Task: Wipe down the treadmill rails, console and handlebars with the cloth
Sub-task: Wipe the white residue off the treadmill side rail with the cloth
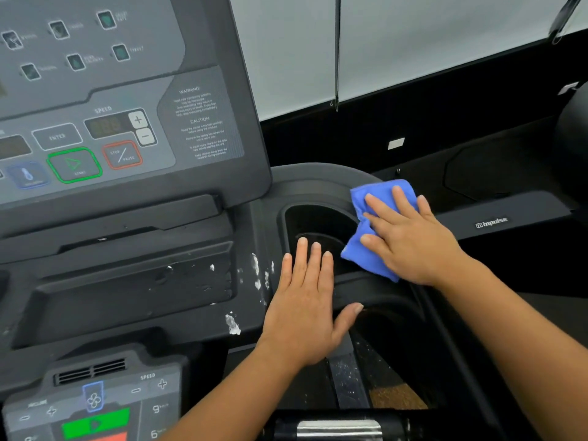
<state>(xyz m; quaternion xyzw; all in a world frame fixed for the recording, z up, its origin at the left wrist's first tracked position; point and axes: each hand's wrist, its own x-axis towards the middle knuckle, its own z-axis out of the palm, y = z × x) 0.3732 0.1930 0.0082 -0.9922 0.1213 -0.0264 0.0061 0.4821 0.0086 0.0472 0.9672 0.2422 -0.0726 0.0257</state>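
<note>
Noted console at left. Rested left hand flat, fingers straight and together, on cup holder near rim. Pressed blue cloth onto holder's right rim under right hand, fingers spread flat, pinching nothing.

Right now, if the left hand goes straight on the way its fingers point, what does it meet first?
Probably the cup holder: the left hand lies flat, pointing into that recess. Depth is unclear.

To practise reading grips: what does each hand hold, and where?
Nothing is gripped. The right hand presses flat on the blue cloth; the left hand is open, empty.
</note>
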